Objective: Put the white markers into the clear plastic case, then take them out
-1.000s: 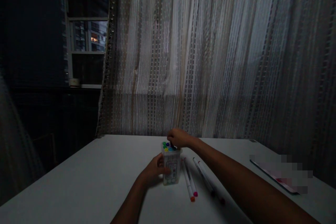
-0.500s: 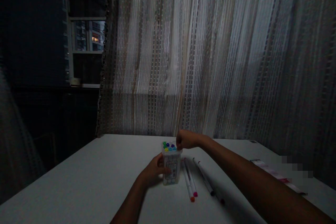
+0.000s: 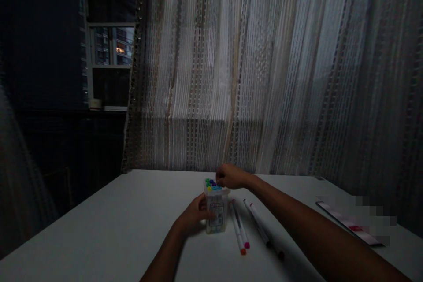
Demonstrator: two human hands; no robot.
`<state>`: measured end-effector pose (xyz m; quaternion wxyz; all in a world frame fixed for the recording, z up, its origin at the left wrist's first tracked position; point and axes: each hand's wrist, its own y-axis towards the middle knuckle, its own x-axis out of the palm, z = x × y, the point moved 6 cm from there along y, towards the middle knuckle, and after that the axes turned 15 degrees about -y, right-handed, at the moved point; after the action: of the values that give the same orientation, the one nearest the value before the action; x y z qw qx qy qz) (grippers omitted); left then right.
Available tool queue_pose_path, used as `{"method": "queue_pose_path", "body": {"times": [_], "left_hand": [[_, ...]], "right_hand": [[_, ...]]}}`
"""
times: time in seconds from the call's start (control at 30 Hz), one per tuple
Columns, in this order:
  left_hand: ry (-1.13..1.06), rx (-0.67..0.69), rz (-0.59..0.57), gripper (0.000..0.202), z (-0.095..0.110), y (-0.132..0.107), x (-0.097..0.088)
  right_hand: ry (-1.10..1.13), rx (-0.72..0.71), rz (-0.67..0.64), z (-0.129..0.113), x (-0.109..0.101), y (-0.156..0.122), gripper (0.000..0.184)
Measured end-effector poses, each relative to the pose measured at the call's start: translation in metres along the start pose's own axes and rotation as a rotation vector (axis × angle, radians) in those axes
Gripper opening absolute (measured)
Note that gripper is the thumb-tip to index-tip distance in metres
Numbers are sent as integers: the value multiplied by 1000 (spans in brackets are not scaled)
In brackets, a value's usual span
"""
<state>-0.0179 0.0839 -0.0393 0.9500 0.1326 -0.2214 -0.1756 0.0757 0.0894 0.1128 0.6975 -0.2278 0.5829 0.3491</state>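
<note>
The left hand (image 3: pixel 194 215) clasps a clear plastic marker box (image 3: pixel 218 216) upright on the white counter (image 3: pixel 109 224), bracing it. The right hand (image 3: pixel 231 176) curls over its coloured caps (image 3: pixel 211 186), any grip unclear. Loose markers (image 3: pixel 238 229) lie just right.

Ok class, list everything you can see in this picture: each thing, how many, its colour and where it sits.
table: one, white, along the bottom of the view.
marker box: one, clear, upright on the table, holding markers with coloured caps.
loose markers: four, white with orange, pink, dark and dark red ends, lying right of the box.
flat strip: one, pale, partly pixelated, at the table's right.
curtain: one, striped and sheer, behind the table.
window: one, left of the curtain.
left hand: one, clasping the box.
right hand: one, at the box's top.
</note>
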Motion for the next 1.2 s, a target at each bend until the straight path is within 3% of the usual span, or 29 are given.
{"method": "queue_pose_path", "body": {"times": [0.33, 0.7, 1.03, 1.1, 1.2], "left_hand": [[-23, 21, -38, 53, 1, 0, 4], [-32, 30, 1, 53, 5, -2, 10], [-12, 8, 7, 54, 2, -2, 7], [-25, 3, 12, 53, 1, -3, 6], [-38, -2, -5, 51, 1, -3, 7]], "right_hand": [[46, 20, -22, -3, 2, -2, 19], [63, 46, 5, 2, 4, 2, 29], [215, 14, 40, 6, 7, -2, 39], [241, 61, 127, 16, 6, -8, 38], [211, 279, 262, 45, 15, -28, 35]]}}
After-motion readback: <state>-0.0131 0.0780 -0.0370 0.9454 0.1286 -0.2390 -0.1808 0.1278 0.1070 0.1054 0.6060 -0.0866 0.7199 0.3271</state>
